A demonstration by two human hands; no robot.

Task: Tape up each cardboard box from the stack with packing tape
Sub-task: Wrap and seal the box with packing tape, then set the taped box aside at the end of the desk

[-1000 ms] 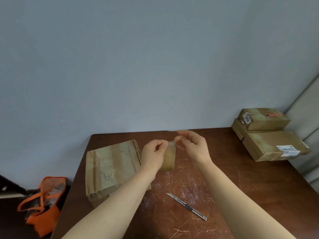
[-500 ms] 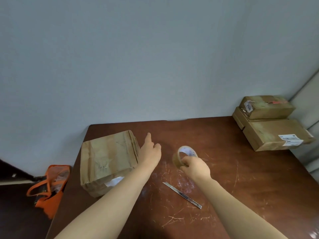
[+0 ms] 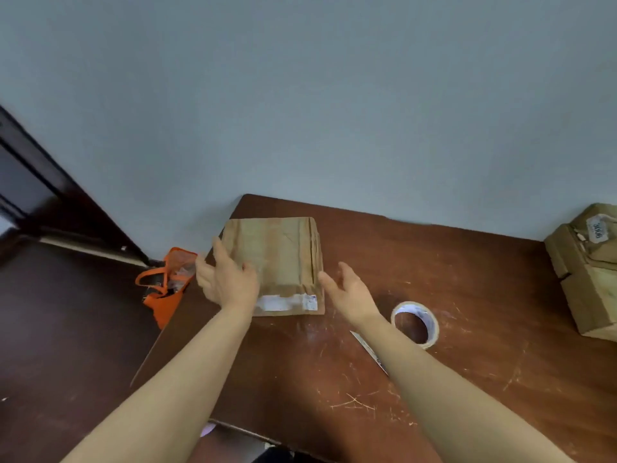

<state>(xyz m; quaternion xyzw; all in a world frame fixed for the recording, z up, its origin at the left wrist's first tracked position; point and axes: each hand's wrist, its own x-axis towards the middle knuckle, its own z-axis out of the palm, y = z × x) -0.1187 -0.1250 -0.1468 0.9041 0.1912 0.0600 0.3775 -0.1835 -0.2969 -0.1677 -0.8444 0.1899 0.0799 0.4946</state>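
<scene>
The box lies flat at the desk's far left corner, between the two grips. The left grip is spread wide over its left edge, the right grip spread just beside its right edge; neither holds anything. The tape lies right of both

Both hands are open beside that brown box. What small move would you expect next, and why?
Probably bringing the left hand and right hand in to hold the box by its sides, to turn or shift it. Both are open, flanking it, and the tape roll lies on the table, in neither hand.
</scene>
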